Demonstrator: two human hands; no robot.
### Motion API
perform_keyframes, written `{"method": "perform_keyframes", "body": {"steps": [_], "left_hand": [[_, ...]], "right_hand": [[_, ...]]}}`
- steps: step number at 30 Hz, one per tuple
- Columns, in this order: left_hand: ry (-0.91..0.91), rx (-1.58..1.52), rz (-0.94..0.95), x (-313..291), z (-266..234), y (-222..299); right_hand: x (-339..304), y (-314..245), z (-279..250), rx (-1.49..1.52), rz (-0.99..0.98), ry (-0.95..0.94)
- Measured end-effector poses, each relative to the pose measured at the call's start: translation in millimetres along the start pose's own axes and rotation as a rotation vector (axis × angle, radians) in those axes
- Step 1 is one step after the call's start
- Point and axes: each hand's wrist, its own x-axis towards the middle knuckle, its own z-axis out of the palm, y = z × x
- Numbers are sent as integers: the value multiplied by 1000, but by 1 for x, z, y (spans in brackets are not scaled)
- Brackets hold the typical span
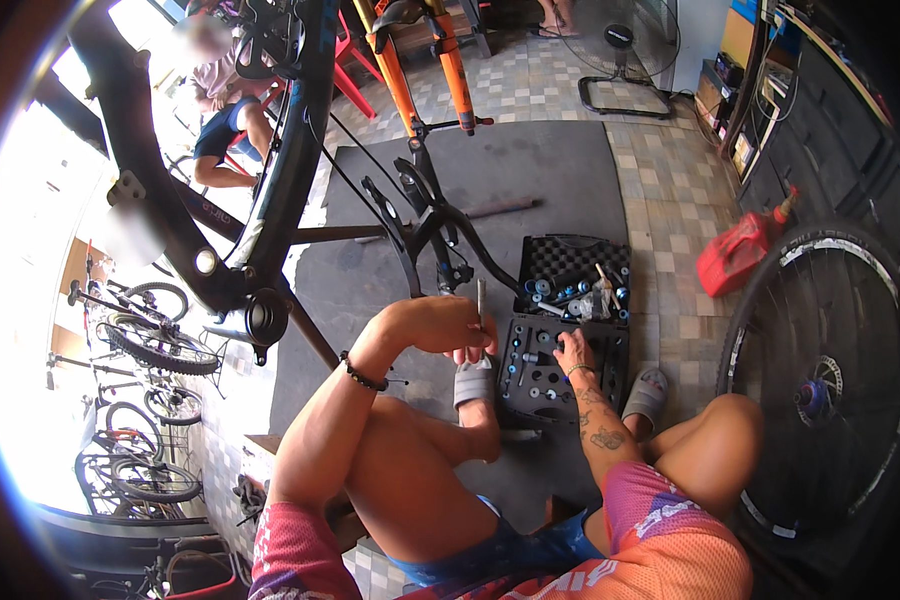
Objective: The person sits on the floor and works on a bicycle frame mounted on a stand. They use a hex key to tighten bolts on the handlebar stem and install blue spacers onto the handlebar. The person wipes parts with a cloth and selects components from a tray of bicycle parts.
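Holds a thin grey rod in the left hand, fingers curled closed around it, with one end poking up. In view, just left of a black tool case. Reaches the right hand down over the tray of the case, fingers bent and a little apart. Cannot tell about a hold on any small piece there (too much hidden under the fingers).

In the open lid, on bumpy foam, a heap of blue and silver parts. Under the case, a dark mat. Just past the left hand, a black bike part with bent arms, and farther up an orange fork. In the way at the left, a big dark bike frame, covering some of a sitting person. Behind that, a row of bikes.

Beyond the right knee, a big wheel and, near it, a red can. Farther up, a fan on the tiles.

Shows pale letters on the right sleeve, and more on the tyre of the wheel.
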Motion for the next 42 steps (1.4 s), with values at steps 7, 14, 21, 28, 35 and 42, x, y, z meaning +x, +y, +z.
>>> {"method": "perform_keyframes", "body": {"steps": [7,14,21,28,35,42], "left_hand": [[5,-3,-4,-1,0,-3],[7,-16,3,-4,-3,-6],[-6,-100,24,6,-4,-14],[55,-58,-76,-3,0,-3],[62,-52,-87,-2,0,-4],[45,-65,-84,-6,-3,-7]], "right_hand": [[0,-16,-8,-187,-6,-135],[3,-2,19,-252,-95,-33],[6,27,33,-161,-168,110],[8,26,13,55,-68,-17],[6,23,13,8,-74,20],[20,41,30,366,-27,200]]}}
